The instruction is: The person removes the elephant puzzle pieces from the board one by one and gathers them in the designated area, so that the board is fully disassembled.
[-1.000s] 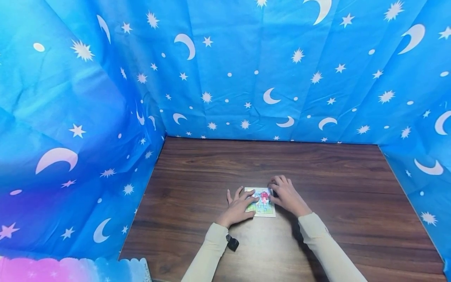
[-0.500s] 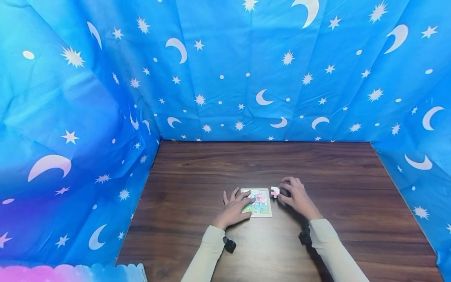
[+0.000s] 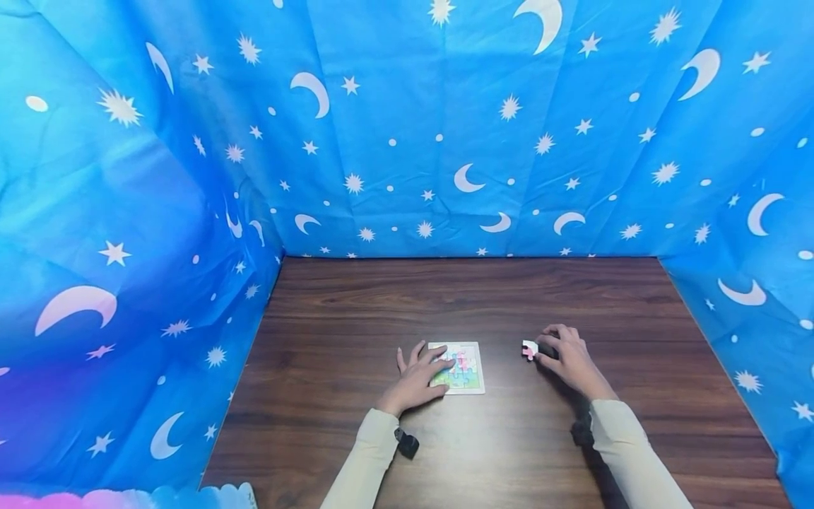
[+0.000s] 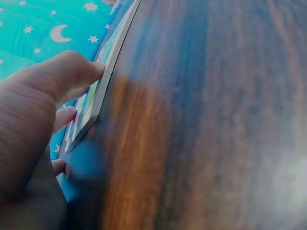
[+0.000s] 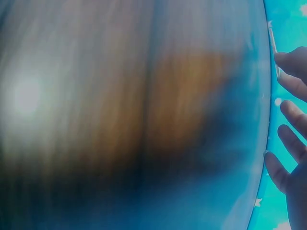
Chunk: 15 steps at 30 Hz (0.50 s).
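A small jigsaw puzzle in a pale frame [image 3: 470, 388] lies flat on the table, with a pink figure, blue, and green in its picture. My left hand [image 3: 415, 382] rests on its left part with fingers spread, covering some pieces. In the left wrist view the thumb [image 4: 79, 69] touches the board [image 4: 91, 117]. To the right of the board, my right hand [image 3: 572, 360] pinches a white and pink puzzle piece [image 3: 529, 350] between thumb and forefinger. Seen edge-on in the right wrist view, the piece [image 5: 273, 42] is a thin pale strip.
The dark wood table [image 3: 356, 304] is bounded behind and at the sides by a blue cloth [image 3: 394, 85] with moons and stars. A pink and blue scalloped edge [image 3: 159, 497] shows at the lower left. Black wrist straps [image 3: 408, 445] sit at both sleeves.
My right hand has lifted the pink piece from the puzzle's upper right and carried it rightward, away from the board. My left hand has stayed on the board; the head view has shifted slightly.
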### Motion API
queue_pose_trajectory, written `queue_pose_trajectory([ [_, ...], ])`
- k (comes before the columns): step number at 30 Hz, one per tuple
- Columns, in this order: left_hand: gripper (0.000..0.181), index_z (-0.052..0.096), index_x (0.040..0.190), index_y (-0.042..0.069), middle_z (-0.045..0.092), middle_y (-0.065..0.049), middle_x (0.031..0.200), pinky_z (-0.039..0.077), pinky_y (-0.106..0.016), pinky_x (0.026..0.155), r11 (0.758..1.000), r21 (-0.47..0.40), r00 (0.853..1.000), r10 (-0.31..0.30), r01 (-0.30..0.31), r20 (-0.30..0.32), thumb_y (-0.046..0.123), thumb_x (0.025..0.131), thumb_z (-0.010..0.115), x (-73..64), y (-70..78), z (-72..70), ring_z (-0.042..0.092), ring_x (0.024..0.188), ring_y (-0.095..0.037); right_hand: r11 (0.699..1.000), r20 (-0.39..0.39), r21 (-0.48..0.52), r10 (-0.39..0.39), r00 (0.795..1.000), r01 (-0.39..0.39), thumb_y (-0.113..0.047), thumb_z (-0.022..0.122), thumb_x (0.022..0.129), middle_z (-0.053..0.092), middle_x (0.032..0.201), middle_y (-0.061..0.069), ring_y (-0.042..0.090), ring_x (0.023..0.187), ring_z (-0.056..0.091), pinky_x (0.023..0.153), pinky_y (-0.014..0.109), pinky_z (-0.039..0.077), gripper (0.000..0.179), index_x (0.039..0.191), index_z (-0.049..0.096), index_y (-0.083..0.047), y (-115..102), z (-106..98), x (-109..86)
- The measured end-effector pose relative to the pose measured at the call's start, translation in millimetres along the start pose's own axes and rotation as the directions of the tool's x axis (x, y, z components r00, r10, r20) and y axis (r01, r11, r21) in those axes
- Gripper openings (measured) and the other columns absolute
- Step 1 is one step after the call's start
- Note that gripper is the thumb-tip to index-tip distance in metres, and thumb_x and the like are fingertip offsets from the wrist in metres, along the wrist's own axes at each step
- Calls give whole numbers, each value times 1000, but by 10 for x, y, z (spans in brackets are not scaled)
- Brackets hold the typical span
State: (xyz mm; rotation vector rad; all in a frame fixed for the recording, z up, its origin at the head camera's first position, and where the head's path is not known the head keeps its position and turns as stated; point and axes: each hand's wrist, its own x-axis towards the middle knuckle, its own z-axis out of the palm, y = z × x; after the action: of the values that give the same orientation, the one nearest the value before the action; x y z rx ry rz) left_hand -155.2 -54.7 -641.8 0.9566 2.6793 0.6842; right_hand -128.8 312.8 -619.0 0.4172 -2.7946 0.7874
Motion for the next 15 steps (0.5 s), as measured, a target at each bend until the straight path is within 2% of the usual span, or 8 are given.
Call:
queue_pose_trajectory([
  [5,56,55,147,29,32,6,163,-7,-79,106,1000,11,1000,-8,8,8,40,93,64,8,-28,17,9,152,-38,999,-6,-16,33,999,-33,-10,78,84,56,117,27,50,109,46,81,65,37,26,106,73,2,89,-8,-60],
  [15,55,56,146,29,33,5,162,-6,-79,106,1000,12,1000,-5,5,-8,40,93,64,10,-21,22,11,152,-39,1000,-23,-11,29,999,-29,-9,79,83,57,117,28,51,107,44,79,65,36,25,105,74,2,129,-34,-90],
])
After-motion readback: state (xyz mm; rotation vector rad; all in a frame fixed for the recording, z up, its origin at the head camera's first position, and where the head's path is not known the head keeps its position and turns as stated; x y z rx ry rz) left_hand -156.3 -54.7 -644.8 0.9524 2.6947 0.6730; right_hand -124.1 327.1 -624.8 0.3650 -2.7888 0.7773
